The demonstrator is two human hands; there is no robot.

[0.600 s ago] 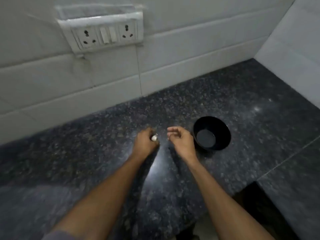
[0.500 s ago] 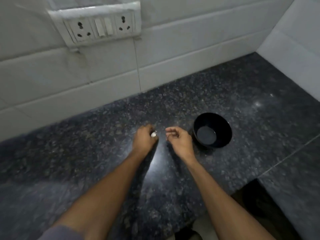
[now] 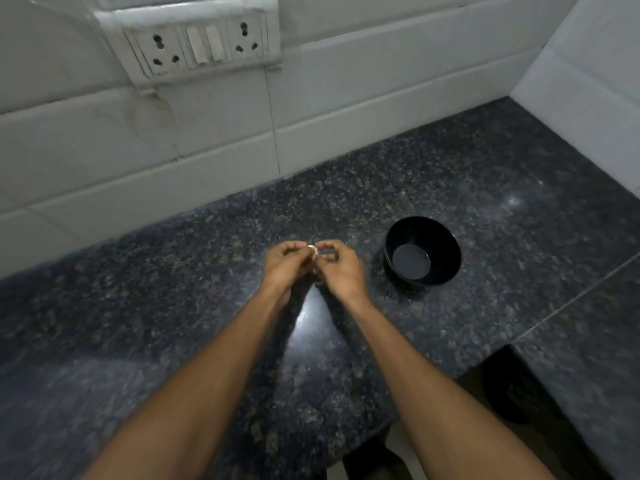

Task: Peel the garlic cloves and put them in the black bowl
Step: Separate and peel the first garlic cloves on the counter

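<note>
Pinching garlic clove (image 3: pixel 313 251) from both sides: left hand (image 3: pixel 285 268) and right hand (image 3: pixel 341 268), fingertips curled on it, above countertop (image 3: pixel 173 306). Clove's long axis too small to tell. Black bowl (image 3: pixel 423 251) at 3 o'clock of hands, upright. Earlier right hand apart from clove; now touching.

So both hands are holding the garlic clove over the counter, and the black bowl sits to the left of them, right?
Not quite. The head view shows the black bowl to the right of the hands, not the left. The rest holds: the left hand and right hand hold the garlic clove together above the counter.
</note>
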